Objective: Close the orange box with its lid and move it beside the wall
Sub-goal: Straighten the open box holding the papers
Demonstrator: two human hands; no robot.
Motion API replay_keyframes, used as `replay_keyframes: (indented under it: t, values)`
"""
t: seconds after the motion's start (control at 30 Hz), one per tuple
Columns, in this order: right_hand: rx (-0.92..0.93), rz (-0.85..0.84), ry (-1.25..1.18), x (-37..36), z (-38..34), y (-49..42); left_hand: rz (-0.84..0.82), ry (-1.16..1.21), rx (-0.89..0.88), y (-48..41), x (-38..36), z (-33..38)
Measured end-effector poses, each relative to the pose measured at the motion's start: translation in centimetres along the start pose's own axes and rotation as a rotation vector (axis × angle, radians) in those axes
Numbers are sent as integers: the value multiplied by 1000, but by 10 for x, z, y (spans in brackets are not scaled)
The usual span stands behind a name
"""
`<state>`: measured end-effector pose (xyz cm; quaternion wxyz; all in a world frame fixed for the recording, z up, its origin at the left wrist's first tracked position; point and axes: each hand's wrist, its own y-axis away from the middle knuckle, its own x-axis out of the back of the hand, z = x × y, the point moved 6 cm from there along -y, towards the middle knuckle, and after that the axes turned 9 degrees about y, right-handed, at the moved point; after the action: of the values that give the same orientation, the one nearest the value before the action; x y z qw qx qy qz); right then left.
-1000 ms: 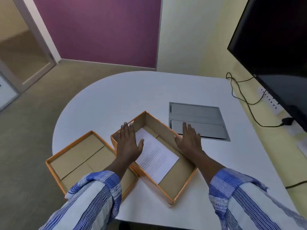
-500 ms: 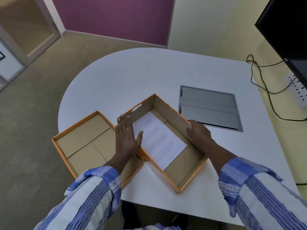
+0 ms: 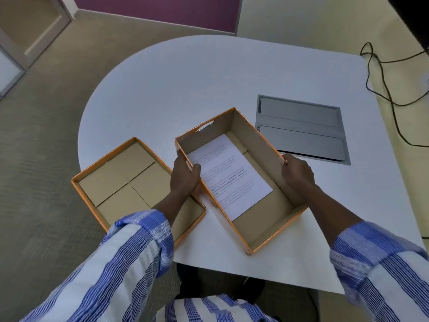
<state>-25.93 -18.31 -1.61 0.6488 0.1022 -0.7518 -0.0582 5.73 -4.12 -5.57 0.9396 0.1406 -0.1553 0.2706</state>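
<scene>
The orange box (image 3: 260, 231) lies open near the front of the white table (image 3: 199, 89), turned at an angle, with a printed white sheet (image 3: 229, 173) on its brown floor. My left hand (image 3: 184, 176) grips its left wall, thumb inside. My right hand (image 3: 297, 174) holds its right wall from outside. The shallow orange lid (image 3: 120, 182) lies upside down just left of the box, partly over the table's edge and partly under my left forearm.
A grey metal cable hatch (image 3: 301, 129) is set into the table behind the box on the right. Black cables (image 3: 380, 73) trail along the cream wall (image 3: 325, 24) at the right. Carpeted floor (image 3: 34, 135) lies to the left.
Both hands went from resting flat at the box to gripping its two long walls. The view has tilted down and closer.
</scene>
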Motion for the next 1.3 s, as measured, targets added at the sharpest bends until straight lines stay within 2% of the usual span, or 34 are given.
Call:
replay_keyframes:
  t: [0.2, 0.47, 0.87, 0.97, 1.07, 1.13, 1.23, 1.3]
  values:
    - [-71, -42, -51, -6, 37, 35, -136, -100, -40, -26, -28, 31]
    - [-99, -23, -279, -21, 64, 100, -297, -210, -140, -51, -63, 74]
    - [-177, -71, -355, -32, 69, 125, -378, -198, -92, -48, -82, 50]
    - [-122, 55, -322, -13, 58, 122, -279, -167, -57, -48, -66, 45]
    - [34, 218, -192, 8, 29, 117, -102, -165, -71, -45, -37, 32]
    - [164, 265, -204, 18, -4, 113, -9, -205, -67, -42, -12, 15]
    - [324, 226, -262, 15, -61, 106, 110, -295, -18, -37, 33, -18]
    - [331, 90, -297, -1, -96, 102, 173, -366, 57, -31, 65, -42]
